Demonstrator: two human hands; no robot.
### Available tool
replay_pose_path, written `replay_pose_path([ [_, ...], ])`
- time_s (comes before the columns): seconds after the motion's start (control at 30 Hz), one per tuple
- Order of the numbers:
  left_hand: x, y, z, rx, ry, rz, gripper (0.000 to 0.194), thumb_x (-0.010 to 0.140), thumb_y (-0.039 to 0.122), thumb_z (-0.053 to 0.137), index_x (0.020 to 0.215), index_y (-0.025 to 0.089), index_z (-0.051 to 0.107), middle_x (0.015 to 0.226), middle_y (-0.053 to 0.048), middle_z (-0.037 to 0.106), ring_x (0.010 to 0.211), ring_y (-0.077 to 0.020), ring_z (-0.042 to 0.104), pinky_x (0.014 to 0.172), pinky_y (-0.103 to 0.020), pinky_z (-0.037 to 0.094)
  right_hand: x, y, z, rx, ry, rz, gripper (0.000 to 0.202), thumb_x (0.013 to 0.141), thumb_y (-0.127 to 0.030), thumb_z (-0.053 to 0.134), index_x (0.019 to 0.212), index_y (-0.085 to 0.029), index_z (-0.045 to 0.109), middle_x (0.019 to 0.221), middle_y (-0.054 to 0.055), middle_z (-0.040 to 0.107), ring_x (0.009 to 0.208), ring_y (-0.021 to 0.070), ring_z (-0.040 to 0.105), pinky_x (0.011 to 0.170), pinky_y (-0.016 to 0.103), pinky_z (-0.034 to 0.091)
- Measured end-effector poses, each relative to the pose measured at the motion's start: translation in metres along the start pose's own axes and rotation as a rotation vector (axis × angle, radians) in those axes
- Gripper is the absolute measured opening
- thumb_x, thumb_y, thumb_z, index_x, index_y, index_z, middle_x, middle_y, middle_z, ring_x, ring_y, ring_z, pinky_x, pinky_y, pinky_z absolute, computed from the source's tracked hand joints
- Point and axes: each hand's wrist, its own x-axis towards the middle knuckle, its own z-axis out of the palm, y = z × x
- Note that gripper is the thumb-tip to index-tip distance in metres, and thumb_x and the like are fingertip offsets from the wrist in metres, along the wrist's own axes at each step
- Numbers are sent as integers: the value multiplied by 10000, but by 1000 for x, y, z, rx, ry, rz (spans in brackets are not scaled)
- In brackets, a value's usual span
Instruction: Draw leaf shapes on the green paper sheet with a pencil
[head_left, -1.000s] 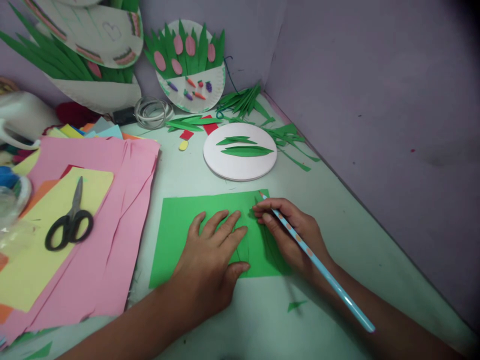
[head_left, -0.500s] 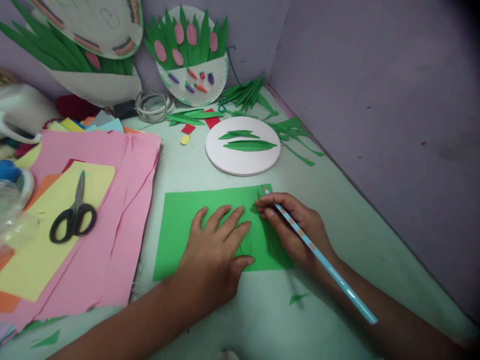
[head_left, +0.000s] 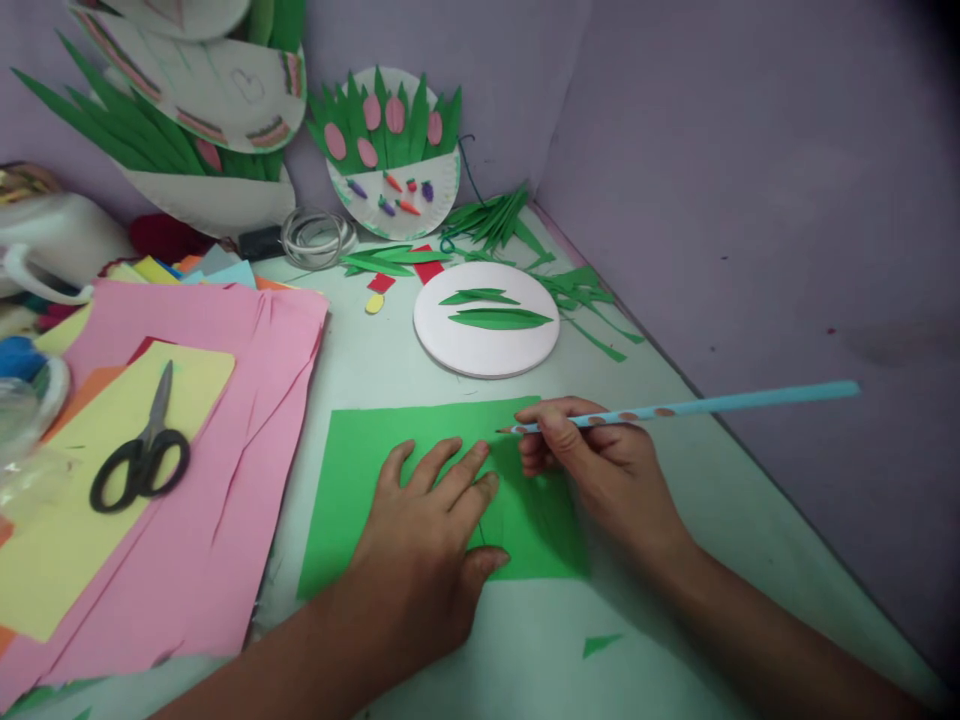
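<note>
A sheet of green paper (head_left: pixel 352 460) lies on the table in front of me. My left hand (head_left: pixel 431 520) rests on it with the fingers spread. Faint pencil lines show on the paper beside the left thumb. My right hand (head_left: pixel 600 460) grips a light blue pencil (head_left: pixel 720 404) between thumb and fingers, near its point. The pencil lies almost level, its tip just right of the left fingertips, over the paper; whether it touches cannot be told. Beyond the sheet sits a white oval disc (head_left: pixel 487 352) with green leaf-shaped cutouts (head_left: pixel 501 319) on it.
At left, black-handled scissors (head_left: pixel 150 455) lie on yellow paper (head_left: pixel 67 560) over pink sheets (head_left: pixel 217 580). Green paper strips (head_left: pixel 577 290) are strewn at the back right. A decorated paper plate (head_left: pixel 405 205) leans on the wall. A green scrap (head_left: pixel 600 645) lies nearby.
The pencil has swung from slanting down toward me to nearly level, and its tip has moved left and nearer to me. My left hand stays on the sheet. The view has tilted up slightly.
</note>
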Motion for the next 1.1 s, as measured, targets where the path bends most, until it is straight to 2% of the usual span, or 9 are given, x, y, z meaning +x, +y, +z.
replay_pose_path([
  [0.27, 4, -3, -9, -61, -80, 7, 341, 854, 344, 573, 1173, 237, 521, 1467, -39, 410, 1279, -306, 383, 1006, -583, 254, 7, 25, 4, -122, -33, -36, 323, 899, -441, 525, 752, -172, 630, 717, 3, 584, 555, 100, 573, 453, 194, 492],
  [0.47, 3, -3, -9, -97, -98, -16, 361, 854, 378, 566, 1191, 257, 516, 1468, -26, 408, 1283, -298, 375, 1047, -584, 220, 8, 28, 3, -288, -90, -117, 345, 949, -376, 448, 710, -182, 602, 722, -4, 565, 562, 85, 533, 449, 188, 410],
  [0.73, 12, -1, -16, -119, -210, -85, 374, 799, 361, 608, 1155, 251, 572, 1477, -34, 395, 1289, -316, 385, 1051, -602, 234, 10, 26, 5, -332, -126, -134, 337, 957, -348, 423, 725, -182, 604, 719, -1, 563, 588, 95, 529, 467, 193, 390],
  [0.97, 9, -5, 2, -20, -61, -49, 447, 725, 422, 688, 1131, 259, 595, 1444, -55, 441, 1249, -348, 416, 1026, -605, 243, 11, 26, 6, -355, -144, -136, 362, 958, -353, 413, 694, -182, 592, 724, 13, 572, 572, 102, 518, 435, 199, 369],
  [1.1, 8, -8, 7, 2, -49, -3, 477, 699, 421, 702, 1131, 254, 585, 1443, -67, 442, 1228, -357, 431, 1007, -607, 255, 11, 25, 5, -358, -158, -124, 353, 959, -359, 410, 711, -190, 594, 737, 16, 570, 561, 105, 504, 419, 206, 355],
])
